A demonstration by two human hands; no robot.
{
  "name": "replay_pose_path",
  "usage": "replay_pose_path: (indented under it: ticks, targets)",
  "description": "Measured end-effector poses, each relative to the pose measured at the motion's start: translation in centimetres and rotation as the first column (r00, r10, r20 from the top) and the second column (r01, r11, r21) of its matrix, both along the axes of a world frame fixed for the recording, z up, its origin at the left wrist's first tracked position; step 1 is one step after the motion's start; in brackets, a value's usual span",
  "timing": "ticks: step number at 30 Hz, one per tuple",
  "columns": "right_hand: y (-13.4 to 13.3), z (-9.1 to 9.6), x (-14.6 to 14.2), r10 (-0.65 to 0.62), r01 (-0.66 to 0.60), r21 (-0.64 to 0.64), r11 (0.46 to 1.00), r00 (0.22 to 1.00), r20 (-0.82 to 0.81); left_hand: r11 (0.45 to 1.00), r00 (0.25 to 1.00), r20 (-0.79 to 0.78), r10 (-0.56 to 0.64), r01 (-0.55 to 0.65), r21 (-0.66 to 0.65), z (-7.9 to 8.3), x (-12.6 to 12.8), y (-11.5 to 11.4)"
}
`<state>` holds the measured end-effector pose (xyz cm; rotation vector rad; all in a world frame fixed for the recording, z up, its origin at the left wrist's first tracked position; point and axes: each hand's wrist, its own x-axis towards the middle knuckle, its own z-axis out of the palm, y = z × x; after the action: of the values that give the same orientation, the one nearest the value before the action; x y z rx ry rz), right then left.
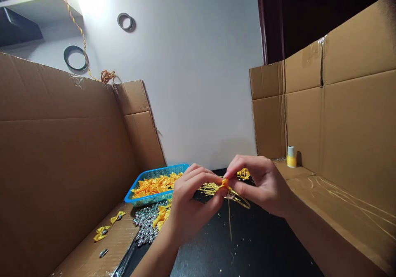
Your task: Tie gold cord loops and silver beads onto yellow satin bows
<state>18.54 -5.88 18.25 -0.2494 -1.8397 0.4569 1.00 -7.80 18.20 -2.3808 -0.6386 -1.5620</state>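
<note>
My left hand [192,198] and my right hand [260,184] meet over a black table [247,248]. Both pinch a small orange ribbon bow [224,182] between fingertips. Thin gold thread [229,215] hangs from the bow, and a loop of it curves under my right hand. A bundle of gold strands [210,188] lies just behind my left fingers. A blue basket [136,188] full of orange bows sits to the left, beyond my left hand.
Silver metal pieces [147,223] and yellow bows [162,216] lie heaped beside the basket. Two yellow bows [108,226] rest on the left cardboard flap. Cardboard walls [340,116] enclose both sides. A yellow thread spool [291,156] stands at the right.
</note>
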Motion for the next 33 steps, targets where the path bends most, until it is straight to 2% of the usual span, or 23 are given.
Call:
replay_pose_path:
  ticks: [5,9,11,15,20,24,29,33]
  targets:
    - [-0.1,0.0,0.0,-0.025,0.026,-0.005,1.000,0.999,0.021,0.970,0.998,-0.019,-0.052,0.046,-0.237,0.3,-0.8,-0.2]
    - [0.0,0.1,0.3,-0.050,0.045,0.113,0.993,0.998,0.048,0.941,0.986,-0.016,-0.165,0.152,-0.303,0.6,-1.5,-0.3]
    - [0.1,0.0,0.4,-0.052,0.043,0.172,0.984,0.997,0.049,0.933,0.985,-0.011,-0.175,0.162,-0.322,0.7,-1.7,-0.3]
    - [0.4,0.0,0.3,-0.075,0.062,0.221,0.973,0.996,0.047,0.959,0.996,-0.038,-0.082,0.068,-0.274,0.8,-1.4,-0.5]
    - [0.3,0.0,0.0,-0.111,0.091,0.266,0.960,0.992,0.063,0.994,0.992,-0.096,0.086,-0.092,-0.054,0.7,-0.8,-0.7]
    - [0.1,-0.1,-0.2,-0.161,0.144,0.209,0.967,0.984,0.069,0.981,0.975,-0.110,0.193,-0.190,0.034,0.4,-0.8,-0.3]
    - [0.1,-0.1,-0.5,-0.257,0.256,0.018,0.966,0.964,0.064,0.988,0.986,-0.089,0.138,-0.144,-0.065,0.2,-1.0,0.4]
    - [0.1,-0.2,-0.8,-0.226,0.233,-0.066,0.970,0.969,0.104,0.987,0.991,-0.065,0.121,-0.127,-0.095,0.1,-0.9,0.5]
